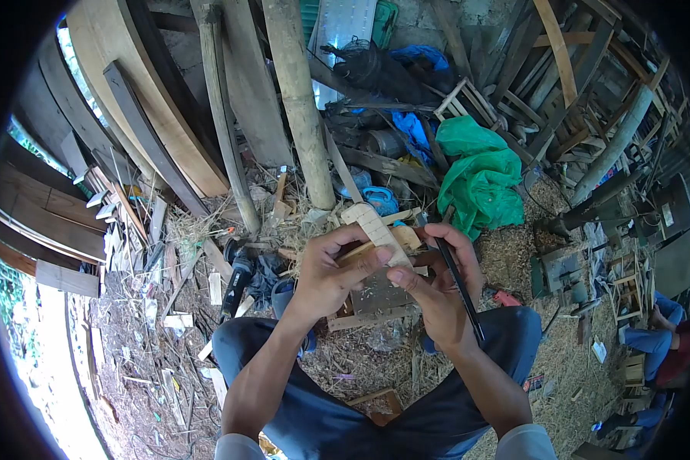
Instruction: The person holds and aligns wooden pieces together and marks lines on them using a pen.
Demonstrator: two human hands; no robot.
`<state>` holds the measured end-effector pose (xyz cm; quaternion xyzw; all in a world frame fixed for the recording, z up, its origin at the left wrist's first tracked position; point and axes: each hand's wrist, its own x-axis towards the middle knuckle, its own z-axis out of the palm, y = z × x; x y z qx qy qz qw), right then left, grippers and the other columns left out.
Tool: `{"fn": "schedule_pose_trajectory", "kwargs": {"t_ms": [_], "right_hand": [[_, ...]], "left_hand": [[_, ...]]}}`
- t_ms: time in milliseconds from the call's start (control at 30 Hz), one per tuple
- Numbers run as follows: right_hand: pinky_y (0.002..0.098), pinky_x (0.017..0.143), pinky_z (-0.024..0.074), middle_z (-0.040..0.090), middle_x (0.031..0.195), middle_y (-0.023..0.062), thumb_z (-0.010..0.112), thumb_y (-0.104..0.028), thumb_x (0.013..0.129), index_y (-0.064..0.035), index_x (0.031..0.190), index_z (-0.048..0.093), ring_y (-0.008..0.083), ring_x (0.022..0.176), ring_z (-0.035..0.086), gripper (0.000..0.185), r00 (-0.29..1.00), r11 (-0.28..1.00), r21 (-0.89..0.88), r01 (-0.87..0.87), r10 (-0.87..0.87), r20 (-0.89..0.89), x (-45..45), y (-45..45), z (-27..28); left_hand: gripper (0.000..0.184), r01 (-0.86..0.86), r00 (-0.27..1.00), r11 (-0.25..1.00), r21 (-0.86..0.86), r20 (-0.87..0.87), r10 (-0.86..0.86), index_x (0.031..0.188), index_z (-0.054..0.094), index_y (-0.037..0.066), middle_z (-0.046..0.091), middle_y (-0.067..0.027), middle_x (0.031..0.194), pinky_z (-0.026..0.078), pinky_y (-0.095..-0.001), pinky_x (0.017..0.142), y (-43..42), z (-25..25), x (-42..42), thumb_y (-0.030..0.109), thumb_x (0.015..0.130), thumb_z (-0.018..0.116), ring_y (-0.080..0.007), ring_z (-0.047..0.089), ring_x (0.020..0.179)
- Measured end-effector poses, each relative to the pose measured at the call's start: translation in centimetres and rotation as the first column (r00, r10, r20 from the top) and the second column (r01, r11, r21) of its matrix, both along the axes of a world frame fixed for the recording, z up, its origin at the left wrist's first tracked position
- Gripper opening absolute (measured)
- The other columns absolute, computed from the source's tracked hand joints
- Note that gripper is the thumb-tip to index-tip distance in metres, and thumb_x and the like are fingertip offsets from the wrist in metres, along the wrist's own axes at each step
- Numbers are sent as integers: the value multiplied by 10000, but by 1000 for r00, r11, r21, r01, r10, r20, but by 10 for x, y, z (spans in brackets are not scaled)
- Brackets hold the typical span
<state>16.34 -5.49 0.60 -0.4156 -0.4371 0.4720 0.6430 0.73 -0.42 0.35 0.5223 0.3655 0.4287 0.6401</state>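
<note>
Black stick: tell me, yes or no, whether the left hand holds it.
No, the black stick lies along the right hand, apart from the left hand.

wooden piece (375, 231): partly hidden by hands (331, 270) | its marks (366, 220): too small to read | sleeves (526, 443): cut off below

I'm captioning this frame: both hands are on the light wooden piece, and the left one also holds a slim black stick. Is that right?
Not quite: the head view shows the slim black stick in the right hand, not the left. Both hands are indeed on the light wooden piece.
</note>
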Motion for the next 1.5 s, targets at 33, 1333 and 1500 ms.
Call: {"fn": "schedule_pose_trajectory", "kwargs": {"t_ms": [33,1333,1500], "right_hand": [[282,851,526,522,1164,112,731,58,721,-14,1192,445,172,1038,572,556,1000,1000,0,0,0,0,0,0,-1],[262,789,532,543,1151,120,713,-9,772,-4,1205,437,159,1041,559,514,1000,998,56,3,-4,14,0,1,-2],[219,686,457,622,892,96,578,-192,899,9,1191,474,98,833,579,369,955,992,122,-17,-20,295,29,-1,12]], "left_hand": [[232,-1,1000,1000,2,1,1,989,665,26,617,25,712,341,-174,459,0,0,0,188,826,704,-5,464,532],[202,-26,999,1000,-2,21,26,949,669,20,576,33,635,308,-188,433,-1,0,-1,179,830,702,-11,436,494],[201,-30,1000,999,29,-7,30,936,674,25,578,34,630,309,-185,433,-1,0,-3,185,820,711,-10,443,492]]}}
